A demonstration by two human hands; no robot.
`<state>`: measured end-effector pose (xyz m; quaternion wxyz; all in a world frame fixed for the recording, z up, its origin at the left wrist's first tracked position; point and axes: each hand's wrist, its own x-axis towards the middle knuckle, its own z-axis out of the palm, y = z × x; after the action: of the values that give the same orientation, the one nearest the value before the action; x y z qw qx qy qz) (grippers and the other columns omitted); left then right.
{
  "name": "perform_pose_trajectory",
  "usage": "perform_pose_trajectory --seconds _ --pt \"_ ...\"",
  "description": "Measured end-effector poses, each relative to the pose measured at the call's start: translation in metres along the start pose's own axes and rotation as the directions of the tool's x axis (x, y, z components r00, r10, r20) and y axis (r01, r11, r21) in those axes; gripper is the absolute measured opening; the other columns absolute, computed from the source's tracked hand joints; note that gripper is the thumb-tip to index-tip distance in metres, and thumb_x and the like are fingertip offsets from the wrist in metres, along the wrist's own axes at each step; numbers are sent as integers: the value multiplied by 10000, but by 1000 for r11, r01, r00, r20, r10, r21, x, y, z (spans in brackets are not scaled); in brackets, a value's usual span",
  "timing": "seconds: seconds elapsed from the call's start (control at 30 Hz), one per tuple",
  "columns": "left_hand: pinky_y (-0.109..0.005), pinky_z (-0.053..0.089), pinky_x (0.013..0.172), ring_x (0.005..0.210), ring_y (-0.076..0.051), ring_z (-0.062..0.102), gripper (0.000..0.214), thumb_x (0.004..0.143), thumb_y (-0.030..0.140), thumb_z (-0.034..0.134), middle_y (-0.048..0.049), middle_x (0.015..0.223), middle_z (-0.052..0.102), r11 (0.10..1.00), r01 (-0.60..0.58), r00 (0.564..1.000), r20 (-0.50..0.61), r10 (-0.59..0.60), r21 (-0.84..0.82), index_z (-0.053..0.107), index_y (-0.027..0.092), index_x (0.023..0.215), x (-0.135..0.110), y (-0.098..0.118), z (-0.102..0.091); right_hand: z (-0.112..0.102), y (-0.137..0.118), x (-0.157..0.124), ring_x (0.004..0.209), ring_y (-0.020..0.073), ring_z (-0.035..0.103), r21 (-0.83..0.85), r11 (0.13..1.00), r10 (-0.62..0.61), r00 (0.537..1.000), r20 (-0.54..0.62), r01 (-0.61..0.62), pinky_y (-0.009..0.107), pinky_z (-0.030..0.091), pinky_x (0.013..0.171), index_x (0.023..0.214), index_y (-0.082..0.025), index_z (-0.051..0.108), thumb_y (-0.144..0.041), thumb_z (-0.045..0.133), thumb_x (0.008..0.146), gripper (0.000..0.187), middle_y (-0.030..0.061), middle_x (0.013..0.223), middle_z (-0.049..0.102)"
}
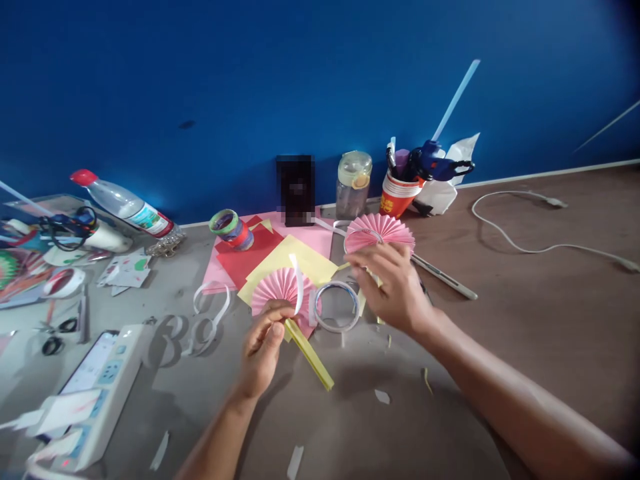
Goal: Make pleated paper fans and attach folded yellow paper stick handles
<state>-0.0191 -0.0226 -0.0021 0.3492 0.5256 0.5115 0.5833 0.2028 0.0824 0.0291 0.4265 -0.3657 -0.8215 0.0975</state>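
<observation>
My left hand (263, 350) is closed in a pinch at the base of a pink pleated paper fan (280, 288), with a white strip curling up in front of it. A folded yellow paper strip (310, 355) slants down from the same spot. My right hand (390, 283) has its fingers closed on the lower edge of a second pink pleated fan (379, 232), held just above the table. Between my hands a roll of clear tape (337, 307) lies flat on the table.
Pink, red and yellow paper sheets (280, 257) lie behind the fans. At the back stand a jar (353, 181), a paper cup of tools (397, 193) and coloured tape rolls (231, 229). On the left are a bottle (127, 205), scissors (54, 335) and a power strip (93, 393). A white cable (540, 247) runs on the right.
</observation>
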Motion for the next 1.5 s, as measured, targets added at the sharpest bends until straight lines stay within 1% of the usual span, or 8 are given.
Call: perform_pose_trajectory --seconds 0.1,0.23,0.4,0.57,0.7,0.83,1.1,1.5 --pt "-338 506 818 883 -195 618 262 855 370 591 -85 956 635 956 150 988 85 -133 -254 712 194 1005 -1 2 6 3 -32 -5 810 175 622 273 962 -12 1000 26 4 309 421 721 917 -176 619 -84 479 860 177 59 858 684" --pt "-341 496 841 887 -192 612 268 846 354 611 -78 981 633 923 181 981 132 -144 -339 714 208 1046 -4 5 10 15 -50 -16 761 168 634 346 937 25 998 58 -44 287 444 689 858 -188 606 -71 491 848 164 47 809 691" --pt "-339 467 877 969 -206 590 285 895 324 545 -84 1042 614 947 192 967 214 -138 -259 676 222 1127 -11 2 8 22 -53 -22 741 164 641 300 952 46 997 60 -62 284 436 691 801 -188 583 -64 526 820 138 34 783 695" --pt "-352 451 890 1016 -226 548 334 910 344 511 -99 1108 572 969 173 953 278 -120 -177 633 226 1198 -15 1 8 24 -56 -24 646 151 611 244 970 4 999 41 -14 285 407 654 757 -179 563 -69 520 810 130 18 678 660" --pt "-340 423 904 1036 -220 492 356 933 329 462 -95 1094 531 993 96 934 351 -65 -72 597 227 1246 -13 11 10 24 -57 -25 581 134 571 212 977 14 1000 28 -20 285 386 637 734 -177 554 -74 521 811 133 9 639 641" --pt "-320 428 857 987 -205 477 381 943 341 435 -89 1047 514 1000 8 926 377 -17 25 562 238 1287 -11 20 11 24 -58 -26 570 132 553 167 986 -11 1000 15 9 288 372 633 718 -178 546 -76 502 827 154 4 616 624" --pt "-322 414 877 1005 -204 470 400 945 317 430 -86 1066 498 1000 -6 913 409 -1 17 518 253 1330 -10 23 14 26 -56 -25 578 134 558 91 995 -37 999 16 35 291 369 646 697 -186 525 -68 494 826 178 3 616 623" --pt "-326 430 866 982 -204 499 381 939 340 441 -91 1038 530 1000 28 918 395 -26 0 573 237 1281 -9 26 12 24 -57 -24 594 129 571 153 988 -43 998 44 35 301 371 663 711 -175 539 -62 478 832 176 3 643 638"
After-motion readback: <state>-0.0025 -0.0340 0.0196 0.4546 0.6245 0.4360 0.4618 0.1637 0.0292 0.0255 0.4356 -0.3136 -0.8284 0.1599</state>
